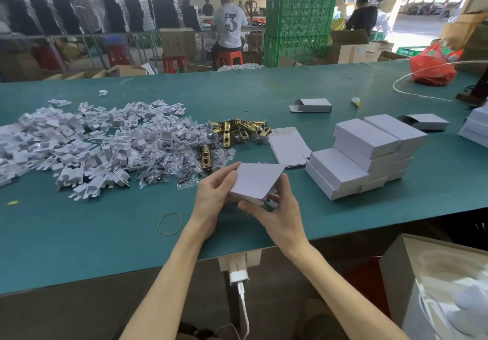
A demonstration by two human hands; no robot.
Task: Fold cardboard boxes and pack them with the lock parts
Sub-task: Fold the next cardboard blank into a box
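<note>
Both hands hold one white box [256, 181] just above the green table [105, 234]. The left hand [215, 194] grips its left side, the right hand [274, 213] grips its near end. Gold lock parts [237, 133] lie beyond the hands. Closed boxes [364, 154] sit stacked to the right.

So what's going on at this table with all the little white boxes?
A person is packing lock parts at a green table. Both hands hold one white box just above it: the left hand grips its left side, the right hand its near end, where something dark shows at the opening. Closed boxes are stacked to the right; flat box blanks, brass latches, bagged small parts and a heap of white card inserts lie beyond.
</note>
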